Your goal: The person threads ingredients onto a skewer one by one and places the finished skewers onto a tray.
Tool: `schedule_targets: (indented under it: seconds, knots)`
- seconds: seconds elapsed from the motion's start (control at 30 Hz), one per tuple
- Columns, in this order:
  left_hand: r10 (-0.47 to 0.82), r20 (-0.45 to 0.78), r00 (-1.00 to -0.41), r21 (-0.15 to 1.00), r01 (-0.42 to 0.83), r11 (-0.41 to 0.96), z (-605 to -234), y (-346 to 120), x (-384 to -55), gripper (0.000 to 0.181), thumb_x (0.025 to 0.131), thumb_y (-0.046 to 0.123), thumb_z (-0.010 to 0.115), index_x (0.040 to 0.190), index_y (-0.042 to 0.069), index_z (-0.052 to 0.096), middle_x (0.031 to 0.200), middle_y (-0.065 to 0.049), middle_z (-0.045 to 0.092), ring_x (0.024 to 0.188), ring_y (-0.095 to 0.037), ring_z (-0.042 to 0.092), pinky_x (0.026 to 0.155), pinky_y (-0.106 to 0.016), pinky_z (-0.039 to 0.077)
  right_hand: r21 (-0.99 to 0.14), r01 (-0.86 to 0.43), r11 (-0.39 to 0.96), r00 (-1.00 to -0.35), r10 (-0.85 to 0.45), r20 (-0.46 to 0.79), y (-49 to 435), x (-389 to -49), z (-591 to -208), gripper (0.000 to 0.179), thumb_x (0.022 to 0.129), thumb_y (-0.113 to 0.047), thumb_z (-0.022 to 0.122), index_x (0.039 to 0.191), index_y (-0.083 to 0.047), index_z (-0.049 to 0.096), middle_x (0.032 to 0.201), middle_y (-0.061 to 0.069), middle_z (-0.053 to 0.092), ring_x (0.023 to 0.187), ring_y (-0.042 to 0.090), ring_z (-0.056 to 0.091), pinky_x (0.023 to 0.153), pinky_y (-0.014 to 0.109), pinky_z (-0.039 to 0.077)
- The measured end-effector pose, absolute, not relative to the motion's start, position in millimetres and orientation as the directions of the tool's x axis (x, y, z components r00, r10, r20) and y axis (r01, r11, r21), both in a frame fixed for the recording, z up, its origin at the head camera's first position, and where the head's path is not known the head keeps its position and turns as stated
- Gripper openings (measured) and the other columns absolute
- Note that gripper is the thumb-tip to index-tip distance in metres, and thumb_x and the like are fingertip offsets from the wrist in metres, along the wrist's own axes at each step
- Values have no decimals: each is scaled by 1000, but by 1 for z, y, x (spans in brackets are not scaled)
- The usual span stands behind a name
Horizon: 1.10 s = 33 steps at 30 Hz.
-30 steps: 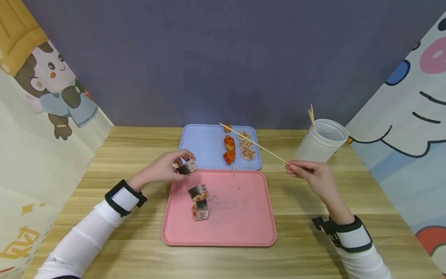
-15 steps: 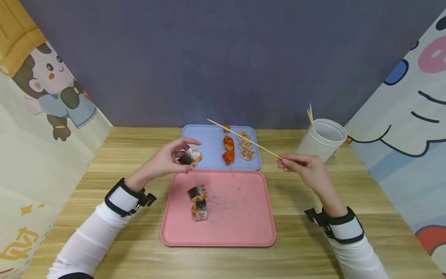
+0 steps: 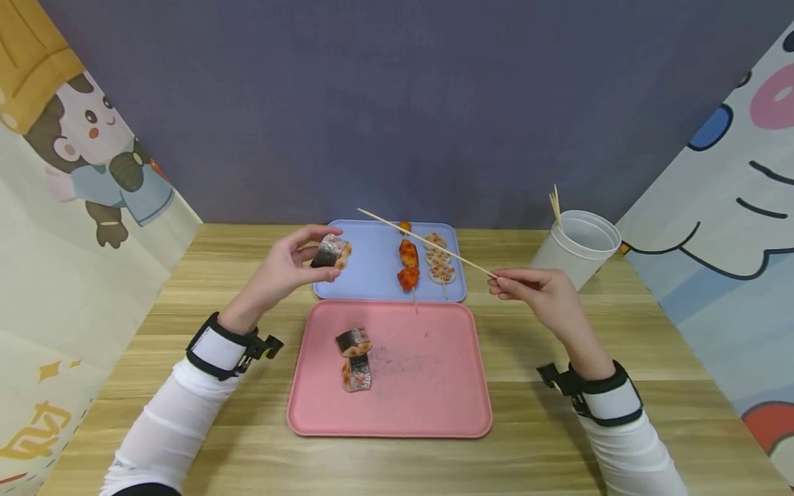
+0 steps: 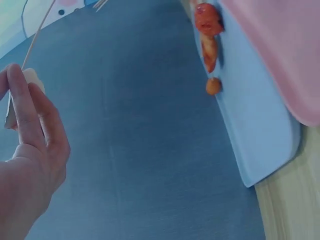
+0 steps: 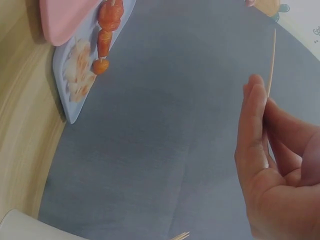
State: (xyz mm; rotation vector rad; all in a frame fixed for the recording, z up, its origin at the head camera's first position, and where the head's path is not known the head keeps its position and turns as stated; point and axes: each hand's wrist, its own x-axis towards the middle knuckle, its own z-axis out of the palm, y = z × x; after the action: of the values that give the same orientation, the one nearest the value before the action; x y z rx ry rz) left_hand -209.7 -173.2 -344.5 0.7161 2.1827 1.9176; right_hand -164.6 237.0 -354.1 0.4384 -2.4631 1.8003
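My left hand (image 3: 279,265) pinches a piece of fish (image 3: 331,252) with dark silvery skin between thumb and fingers, above the left side of the blue tray (image 3: 362,279). A thin wooden skewer (image 3: 428,242) is held near one end by my right hand (image 3: 546,296). Its pointed end slants up and left, a little apart from the held fish in the head view. In the right wrist view the skewer (image 5: 272,62) stands out from between thumb and fingertips. Two more fish pieces, one (image 3: 353,342) touching the other (image 3: 357,374), lie on the pink tray (image 3: 428,406).
On the blue tray lie a skewer of orange-red pieces (image 3: 408,256) and a skewer of lotus root slices (image 3: 441,274). A white bucket (image 3: 567,251) with several wooden sticks (image 3: 555,204) stands at the right. A grey wall (image 3: 397,110) rises behind the table.
My left hand has lifted the fish piece up from the trays' border and turned it. The right hand has moved slightly left, bringing the skewer's tip closer to the fish.
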Motion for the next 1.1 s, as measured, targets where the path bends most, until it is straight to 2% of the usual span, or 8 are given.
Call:
schedule_targets:
  seconds: [0.17, 0.33, 0.47, 0.73, 0.93, 1.1]
  knots:
    - [420, 241, -875, 963, 269, 8, -340, -174, -211, 59, 82, -1, 70, 136, 7, 48, 132, -11, 46, 110, -17, 59, 77, -28, 56, -926, -265, 268, -956, -200, 216, 235, -167, -353, 29, 91, -1, 59, 112, 19, 59, 90, -10, 73, 81, 7, 71, 71, 30, 57]
    - [411, 290, -864, 957, 273, -101, -334, -174, -214, 58, 84, -5, 66, 138, 2, 44, 131, -9, 46, 106, -16, 59, 74, -27, 56, -927, -276, 253, -953, -198, 230, 234, -168, -352, 29, 91, 0, 60, 111, 20, 60, 89, -8, 73, 81, 9, 71, 71, 30, 57]
    - [396, 333, -856, 941, 273, -200, -331, -173, -216, 57, 86, -8, 61, 139, -1, 43, 131, -8, 48, 103, -16, 59, 74, -26, 55, -930, -276, 243, -952, -201, 230, 233, -169, -352, 28, 90, 1, 60, 110, 20, 59, 89, -8, 73, 81, 9, 71, 70, 31, 57]
    - [339, 444, -830, 875, 319, -365, -324, -172, -219, 55, 86, -16, 53, 139, -4, 42, 135, -14, 46, 105, -19, 57, 76, -27, 56, -937, -260, 234, -955, -203, 215, 228, -170, -350, 28, 90, 1, 59, 111, 21, 59, 88, -9, 73, 80, 9, 71, 71, 32, 57]
    - [273, 475, -836, 843, 344, -413, -318, -169, -224, 55, 85, -18, 54, 138, -4, 44, 138, -17, 45, 104, -20, 57, 75, -28, 56, -935, -271, 228, -951, -216, 223, 225, -170, -348, 28, 90, 1, 60, 111, 20, 59, 90, -9, 73, 81, 9, 71, 70, 31, 57]
    - [240, 446, -862, 853, 329, -404, -314, -165, -226, 55, 83, -16, 59, 135, -2, 49, 132, -16, 50, 91, -21, 60, 69, -27, 56, -931, -282, 233, -948, -219, 232, 225, -169, -347, 27, 90, 2, 60, 110, 20, 60, 89, -8, 73, 81, 9, 71, 70, 30, 57]
